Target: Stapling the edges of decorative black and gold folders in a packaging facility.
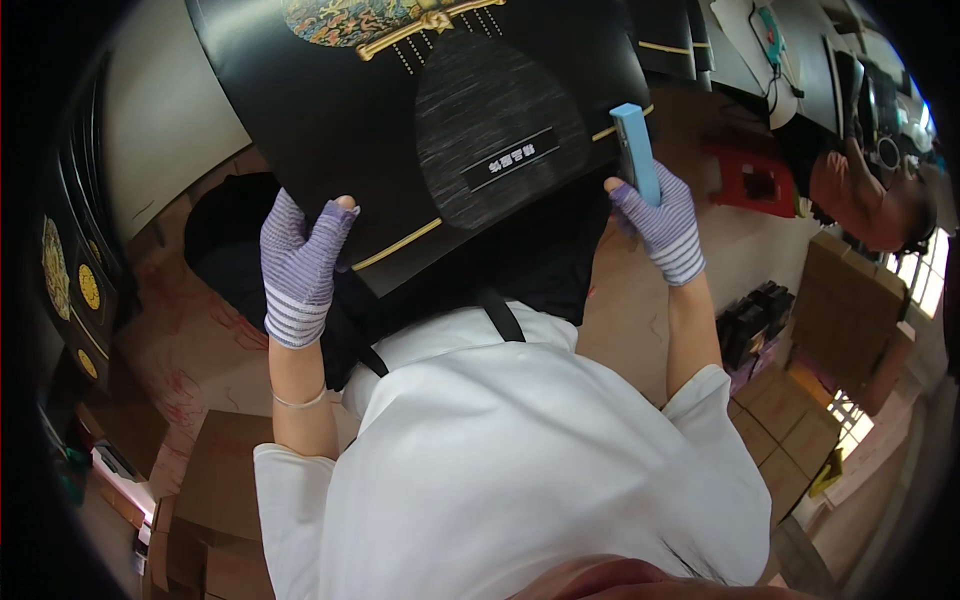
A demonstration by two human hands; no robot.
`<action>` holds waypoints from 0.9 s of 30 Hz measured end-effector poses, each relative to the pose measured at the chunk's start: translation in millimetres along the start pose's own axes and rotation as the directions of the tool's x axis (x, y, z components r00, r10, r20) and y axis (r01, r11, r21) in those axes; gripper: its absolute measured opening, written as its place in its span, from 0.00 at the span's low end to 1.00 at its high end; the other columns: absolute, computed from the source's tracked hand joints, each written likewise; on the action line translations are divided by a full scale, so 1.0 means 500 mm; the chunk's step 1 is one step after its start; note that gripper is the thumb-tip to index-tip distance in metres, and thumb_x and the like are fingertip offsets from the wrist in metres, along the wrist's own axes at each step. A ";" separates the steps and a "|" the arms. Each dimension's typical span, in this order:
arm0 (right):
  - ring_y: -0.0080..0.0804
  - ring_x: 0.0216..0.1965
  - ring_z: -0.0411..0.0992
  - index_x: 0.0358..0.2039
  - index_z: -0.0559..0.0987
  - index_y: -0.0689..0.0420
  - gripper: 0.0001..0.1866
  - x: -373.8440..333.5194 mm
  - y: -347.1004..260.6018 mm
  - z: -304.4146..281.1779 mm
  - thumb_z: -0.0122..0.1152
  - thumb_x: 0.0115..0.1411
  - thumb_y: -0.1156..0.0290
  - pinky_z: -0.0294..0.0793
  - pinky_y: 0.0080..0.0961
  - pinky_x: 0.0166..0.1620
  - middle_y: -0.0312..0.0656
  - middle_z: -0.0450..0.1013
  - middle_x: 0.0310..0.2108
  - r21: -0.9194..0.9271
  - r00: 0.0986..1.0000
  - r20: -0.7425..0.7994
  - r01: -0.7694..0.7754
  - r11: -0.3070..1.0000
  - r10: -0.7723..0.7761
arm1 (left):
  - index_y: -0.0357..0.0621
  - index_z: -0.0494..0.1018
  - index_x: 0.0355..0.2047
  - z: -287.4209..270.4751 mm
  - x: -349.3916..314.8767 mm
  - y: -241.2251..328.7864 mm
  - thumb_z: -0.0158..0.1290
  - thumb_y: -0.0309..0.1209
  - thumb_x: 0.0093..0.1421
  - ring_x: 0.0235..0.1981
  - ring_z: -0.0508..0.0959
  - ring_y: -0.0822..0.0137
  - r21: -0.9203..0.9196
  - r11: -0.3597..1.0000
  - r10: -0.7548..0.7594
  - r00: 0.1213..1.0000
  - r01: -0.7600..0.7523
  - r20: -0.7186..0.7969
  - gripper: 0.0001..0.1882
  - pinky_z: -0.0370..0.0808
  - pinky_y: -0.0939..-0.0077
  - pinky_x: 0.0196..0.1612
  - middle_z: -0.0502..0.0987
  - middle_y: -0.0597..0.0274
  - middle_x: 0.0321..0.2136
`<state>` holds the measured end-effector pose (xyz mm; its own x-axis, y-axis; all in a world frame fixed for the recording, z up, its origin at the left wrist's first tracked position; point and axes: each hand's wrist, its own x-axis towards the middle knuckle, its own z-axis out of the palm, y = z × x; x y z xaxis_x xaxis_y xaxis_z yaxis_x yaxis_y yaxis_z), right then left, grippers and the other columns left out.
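Note:
A large glossy black panel [340, 150], printed with gold lines, a colourful round pattern and a darker oval patch, lies in front of me with its near corner jutting over the table edge toward my lap. My left hand [298, 262], in a purple striped glove with the thumb tip bare, pinches the panel's near left edge, thumb above and the other fingers hidden beneath. Beside the right edge, my right hand [660, 220], gloved alike, wraps round a light blue stapler-like tool [636, 150] that stands up from the grip.
Stacked black printed panels [75, 270] stand at the left. Cardboard boxes [225, 475] sit on the floor behind me at both sides. At the right are a red plastic stool [750, 180], a black crate [757, 322] and another person [870, 200] near a table.

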<state>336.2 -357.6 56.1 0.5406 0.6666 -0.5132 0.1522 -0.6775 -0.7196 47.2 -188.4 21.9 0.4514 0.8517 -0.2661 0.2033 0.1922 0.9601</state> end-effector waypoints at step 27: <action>0.26 0.36 0.69 0.48 0.67 0.63 0.21 0.011 0.038 -0.080 0.59 0.56 0.71 0.70 0.22 0.42 0.40 0.70 0.36 0.070 0.940 0.070 0.330 0.941 -0.335 | 0.40 0.68 0.47 -0.769 -0.105 0.045 0.59 0.62 0.38 0.45 0.73 0.52 0.247 0.230 0.249 0.188 0.941 -0.950 0.44 0.69 0.60 0.50 0.74 0.46 0.42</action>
<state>375.1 -379.2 58.3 0.3993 0.8748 -0.2743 0.2633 -0.3960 -0.8797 -305.8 -41.2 90.8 -0.6897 0.6714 0.2711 0.6862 0.7256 -0.0513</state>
